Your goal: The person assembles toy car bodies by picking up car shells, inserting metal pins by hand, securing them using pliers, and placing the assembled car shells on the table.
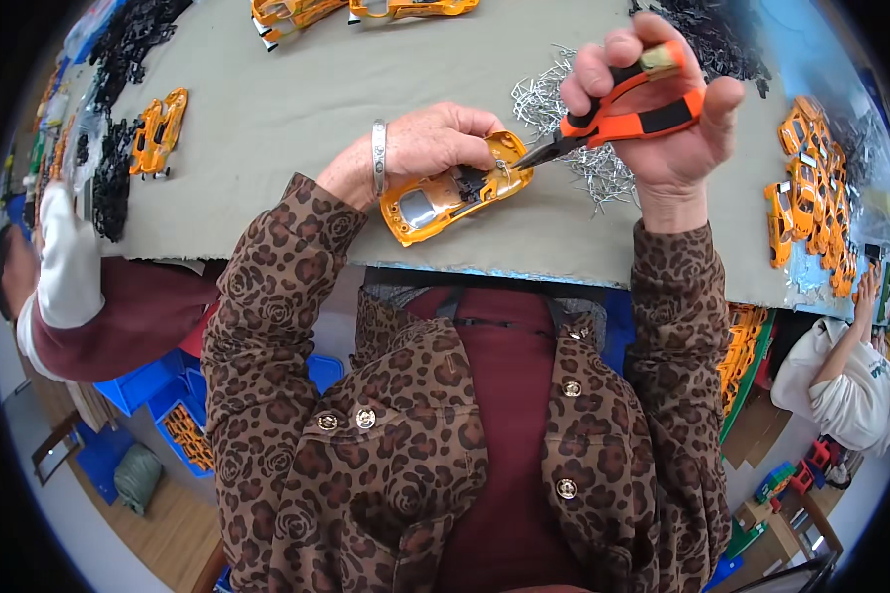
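Note:
My left hand (435, 148) grips a yellow toy car body (420, 210), turned so that its hollow underside shows, with a clear window part and a black piece inside. A silver bangle circles that wrist. In my right hand (677, 138) are pliers (628, 124) with orange and black handles. The jaws of the pliers touch or nearly touch the car body's right end, by a small metal piece near my left fingertips. Just behind and beside the jaws, a pile of bent metal wire pieces (603, 176) lies on the table cloth.
Black small parts are heaped at the far left (119, 69) and far right (717, 44). Yellow car bodies (297, 14) lie at the back, more cars (158, 133) at left, and many (811, 188) at right. Co-workers sit on both sides. Blue crates (183, 425) stand below left.

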Demonstrator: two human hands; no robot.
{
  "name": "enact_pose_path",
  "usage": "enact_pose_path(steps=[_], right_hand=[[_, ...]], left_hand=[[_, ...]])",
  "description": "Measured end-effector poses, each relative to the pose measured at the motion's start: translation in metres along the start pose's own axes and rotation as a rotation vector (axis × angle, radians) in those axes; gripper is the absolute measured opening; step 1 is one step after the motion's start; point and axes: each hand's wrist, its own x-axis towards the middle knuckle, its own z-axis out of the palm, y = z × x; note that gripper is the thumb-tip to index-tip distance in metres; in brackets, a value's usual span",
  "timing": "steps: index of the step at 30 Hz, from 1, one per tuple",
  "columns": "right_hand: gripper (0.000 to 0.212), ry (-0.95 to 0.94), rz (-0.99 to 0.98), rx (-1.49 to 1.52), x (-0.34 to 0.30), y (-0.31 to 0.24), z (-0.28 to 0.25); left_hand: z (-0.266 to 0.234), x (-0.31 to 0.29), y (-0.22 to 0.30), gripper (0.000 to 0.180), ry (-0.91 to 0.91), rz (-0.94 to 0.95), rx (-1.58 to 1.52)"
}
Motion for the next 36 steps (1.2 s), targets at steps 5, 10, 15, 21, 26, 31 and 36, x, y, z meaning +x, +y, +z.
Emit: enact_pose_path(steps=[5,10,15,21,26,31,36], right_hand=[[0.068,-0.145,0.168,-0.092,0.004,0.009,-0.001],[0.055,-0.03,0.089,-0.225,-0.002,0.018,0.013],[0.039,0.368,-0.207,-0.574,-0.019,0.046,0.08],[0.044,0.26,-0.151,-0.714,-0.031,0.041,0.074],[0.045,0.16,-0.045,-0.797,-0.026,0.036,0.078],[0.042,0.375,-0.199,-0.749,-0.031,0.054,0.084],[0.04,0.269,-0.256,-0.826,-0.036,0.061,0.081]], left_hand=[[0.003,0.001,-0.002,0.023,0.01,0.002,0.015],[0.005,0.003,-0.005,0.023,0.067,0.023,0.076],[0.008,0.005,-0.009,0.018,0.121,0.033,0.009],[0.007,0.007,-0.016,0.015,0.154,0.101,0.037],[0.005,0.007,-0.019,0.016,0.169,0.128,0.07],[0.005,0.007,-0.022,0.015,0.196,0.13,-0.061],[0.0,0.009,-0.026,0.015,0.206,0.123,-0.048]])
